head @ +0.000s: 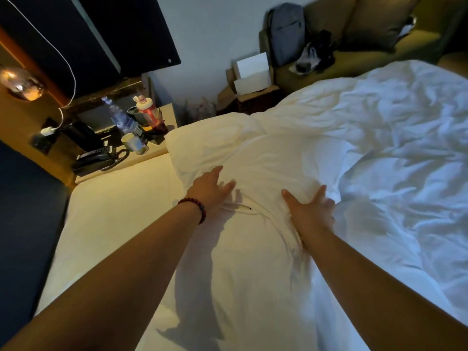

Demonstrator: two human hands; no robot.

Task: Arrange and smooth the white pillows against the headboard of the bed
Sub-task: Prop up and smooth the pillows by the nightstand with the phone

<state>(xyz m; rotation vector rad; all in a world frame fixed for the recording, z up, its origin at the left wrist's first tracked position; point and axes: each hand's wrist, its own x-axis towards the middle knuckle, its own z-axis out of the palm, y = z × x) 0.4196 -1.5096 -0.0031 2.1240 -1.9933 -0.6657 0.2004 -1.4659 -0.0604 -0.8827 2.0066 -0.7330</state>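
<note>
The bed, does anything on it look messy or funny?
Yes. The duvet is crumpled all over, full of creases. The pillow is bunched into wrinkles beside the right hand, and a small dark mark sits on it between that and the left hand.

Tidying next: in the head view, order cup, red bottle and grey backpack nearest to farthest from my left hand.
From the left hand:
1. cup, nightstand front edge.
2. red bottle, behind the cup.
3. grey backpack, far off by the sofa.
</note>
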